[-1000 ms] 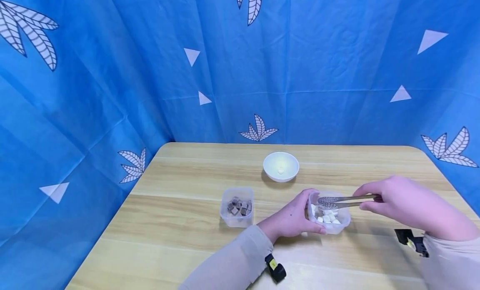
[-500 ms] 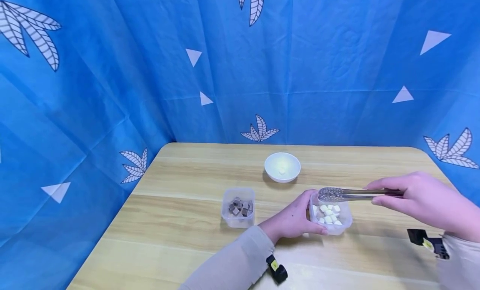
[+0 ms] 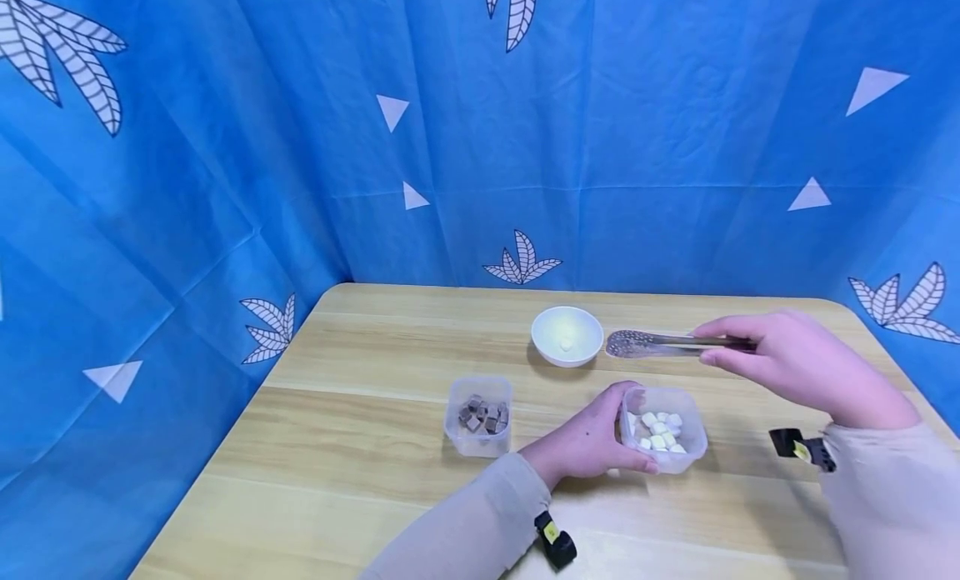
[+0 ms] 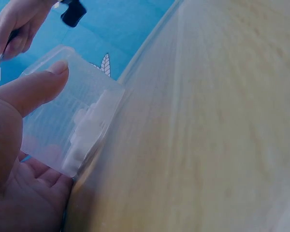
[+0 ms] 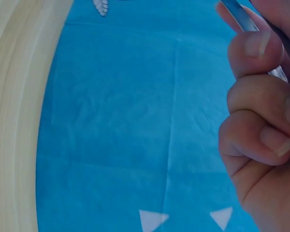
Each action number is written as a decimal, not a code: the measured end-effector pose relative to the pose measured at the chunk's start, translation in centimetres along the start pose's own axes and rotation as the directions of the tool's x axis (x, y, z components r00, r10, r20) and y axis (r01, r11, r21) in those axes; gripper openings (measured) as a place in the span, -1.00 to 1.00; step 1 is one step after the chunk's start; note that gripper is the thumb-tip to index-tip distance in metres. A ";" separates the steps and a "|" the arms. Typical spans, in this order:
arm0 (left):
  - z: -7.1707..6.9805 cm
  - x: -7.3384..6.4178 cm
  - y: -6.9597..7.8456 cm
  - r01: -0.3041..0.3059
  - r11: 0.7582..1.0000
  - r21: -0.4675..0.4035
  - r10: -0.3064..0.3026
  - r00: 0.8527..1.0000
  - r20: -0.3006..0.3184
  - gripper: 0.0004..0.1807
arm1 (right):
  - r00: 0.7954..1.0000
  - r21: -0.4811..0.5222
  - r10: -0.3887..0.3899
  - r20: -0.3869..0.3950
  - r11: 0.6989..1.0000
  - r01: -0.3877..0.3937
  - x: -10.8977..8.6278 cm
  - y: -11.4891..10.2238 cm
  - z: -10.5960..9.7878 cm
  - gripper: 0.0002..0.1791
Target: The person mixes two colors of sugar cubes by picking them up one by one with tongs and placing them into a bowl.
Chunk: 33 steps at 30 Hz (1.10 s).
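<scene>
My left hand point(image 3: 596, 438) grips the side of a clear plastic container point(image 3: 693, 447) with white cubes point(image 3: 660, 430) in it. In the left wrist view the thumb lies along the wall of this container point(image 4: 53, 121). Metal tongs point(image 3: 648, 344) are in my right hand point(image 3: 787, 363), raised behind the container, their perforated tips close to the right rim of a white bowl point(image 3: 551, 353). One small white piece point(image 3: 566, 344) lies inside the bowl. The right wrist view shows curled fingers point(image 5: 253, 96) round the tongs' handles point(image 5: 241, 14). What the tips hold, I cannot tell.
A second clear container point(image 3: 457, 442) with several dark brown cubes point(image 3: 483, 415) stands left of my left hand. The wooden table point(image 3: 337, 447) ends at a blue patterned curtain point(image 3: 480, 147) behind and to the left.
The tongs have lifted out of the container of white cubes, drawn back to the right, then moved up and left toward the bowl. My left hand keeps its place on the container.
</scene>
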<state>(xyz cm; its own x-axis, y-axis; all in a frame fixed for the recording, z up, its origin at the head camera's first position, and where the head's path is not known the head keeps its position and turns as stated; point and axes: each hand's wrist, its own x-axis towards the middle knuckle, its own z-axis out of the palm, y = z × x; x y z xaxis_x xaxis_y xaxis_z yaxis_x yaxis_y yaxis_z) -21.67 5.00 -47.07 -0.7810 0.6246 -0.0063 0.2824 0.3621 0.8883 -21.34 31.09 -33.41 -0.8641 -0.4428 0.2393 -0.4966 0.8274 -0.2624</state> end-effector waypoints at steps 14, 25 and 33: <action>-0.3 0.0 -0.1 -0.027 0.999 -0.019 0.028 1.000 0.014 0.07 | 0.997 0.022 -0.054 0.055 0.998 0.053 5.6 0.5 2.3 -0.66; -0.3 0.1 -0.1 -0.029 0.999 -0.034 0.030 0.999 0.012 0.05 | 0.996 0.034 -0.026 0.082 0.999 0.023 6.1 0.5 2.4 -0.64; 0.0 0.1 -0.3 -0.026 0.999 -0.041 0.026 1.000 0.008 0.04 | 0.995 0.039 0.002 0.095 0.999 -0.006 4.9 0.6 2.4 -0.62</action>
<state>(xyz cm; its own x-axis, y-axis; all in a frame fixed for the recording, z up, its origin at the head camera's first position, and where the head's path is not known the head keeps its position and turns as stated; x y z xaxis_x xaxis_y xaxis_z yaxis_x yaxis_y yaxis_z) -21.86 4.92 -47.30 -0.7689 0.6392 0.0137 0.2794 0.3167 0.9065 -26.12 28.56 -34.67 -0.8692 -0.4717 0.1485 -0.4941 0.8161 -0.2997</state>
